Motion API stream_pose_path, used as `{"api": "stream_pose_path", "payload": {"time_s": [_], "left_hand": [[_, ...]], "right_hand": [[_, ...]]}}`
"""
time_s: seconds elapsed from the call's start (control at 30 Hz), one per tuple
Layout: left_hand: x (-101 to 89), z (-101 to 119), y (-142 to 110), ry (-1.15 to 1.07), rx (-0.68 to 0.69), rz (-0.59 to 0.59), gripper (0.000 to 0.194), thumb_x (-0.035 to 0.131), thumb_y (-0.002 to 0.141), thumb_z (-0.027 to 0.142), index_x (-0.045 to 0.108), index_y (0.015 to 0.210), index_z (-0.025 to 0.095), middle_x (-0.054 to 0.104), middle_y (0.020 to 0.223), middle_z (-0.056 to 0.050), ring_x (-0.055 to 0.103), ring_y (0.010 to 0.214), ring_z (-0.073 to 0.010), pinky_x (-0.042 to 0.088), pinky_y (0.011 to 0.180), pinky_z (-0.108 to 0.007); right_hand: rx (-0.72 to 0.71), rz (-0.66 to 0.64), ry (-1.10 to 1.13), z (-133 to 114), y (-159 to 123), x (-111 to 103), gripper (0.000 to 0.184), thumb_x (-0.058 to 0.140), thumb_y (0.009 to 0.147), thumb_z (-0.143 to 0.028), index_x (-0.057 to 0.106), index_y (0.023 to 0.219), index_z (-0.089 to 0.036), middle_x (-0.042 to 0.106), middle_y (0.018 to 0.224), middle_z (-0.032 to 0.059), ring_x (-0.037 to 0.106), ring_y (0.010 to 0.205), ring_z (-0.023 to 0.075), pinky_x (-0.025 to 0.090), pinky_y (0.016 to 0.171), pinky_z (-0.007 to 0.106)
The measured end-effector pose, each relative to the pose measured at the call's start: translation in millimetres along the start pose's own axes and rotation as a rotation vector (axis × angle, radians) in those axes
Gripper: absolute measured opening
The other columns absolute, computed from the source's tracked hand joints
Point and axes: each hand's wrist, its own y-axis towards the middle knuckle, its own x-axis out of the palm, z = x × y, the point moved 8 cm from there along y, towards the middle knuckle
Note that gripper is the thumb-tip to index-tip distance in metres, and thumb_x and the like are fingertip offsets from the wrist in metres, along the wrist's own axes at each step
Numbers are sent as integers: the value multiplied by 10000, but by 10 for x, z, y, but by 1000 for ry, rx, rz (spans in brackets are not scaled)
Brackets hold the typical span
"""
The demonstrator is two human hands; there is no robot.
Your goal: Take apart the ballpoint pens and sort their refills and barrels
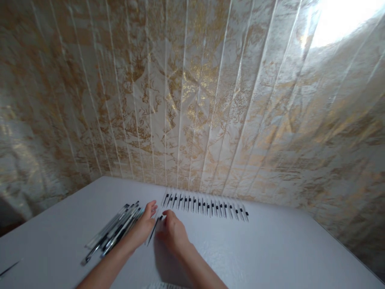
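Note:
My left hand (147,222), fingers spread and extended, is beside a thin pen (153,232) with a dark core and a black end. Close to its other side is my right hand (175,232), fingers curved and apart, the index fingertip near the black end. Whether either hand touches this pen is blurred. Left of my left hand lies a loose pile of pens (116,229), clear and dark, partly hidden by my forearm. Farther back, a long row of slim clear pieces with black parts (207,206) runs side by side across the table.
The white table (270,249) ends at a wall draped in shiny white and gold sheeting (192,100). One thin dark stick (10,268) lies at the far left edge. Bright glare shows at the upper right.

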Motion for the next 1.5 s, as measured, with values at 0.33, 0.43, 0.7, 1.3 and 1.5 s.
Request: {"api": "stream_pose_path", "payload": {"time_s": [0.33,0.43,0.7,1.3,1.5], "left_hand": [[46,-104,24,53,2,-1,634,460,651,62,420,1281,124,567,1323,-208,557,1239,-223,363,1097,-399],[25,-100,35,63,16,1,640,446,659,62,414,1296,122,554,1340,-202,536,1263,-215,368,1091,-392],[77,-109,37,172,85,45,655,432,602,81,449,1256,120,614,1270,-187,582,1209,-214,448,1017,-358],[-1391,-135,216,867,-146,166,211,614,754,260,560,554,218,641,544,-2,614,632,-230,366,595,-253],[-1437,-166,271,878,-183,126,291,588,840,237,577,551,204,642,505,38,617,622,-197,347,572,-212]], "right_hand": [[-14,12,12,19,64,63,549,616,631,-70,566,1166,-182,682,1068,89,675,912,240,495,759,307],[-63,30,64,36,44,38,561,567,618,-21,571,1154,-186,679,1047,72,664,918,214,487,787,282],[-76,33,55,-15,63,27,498,492,617,8,617,1067,-165,638,1072,94,629,965,228,469,819,312],[70,58,332,820,-797,-629,349,527,685,-67,631,987,-207,669,912,40,579,706,165,443,689,278],[123,91,496,963,-854,-681,300,530,690,-102,632,957,-194,696,882,54,572,687,169,435,671,282]]}}
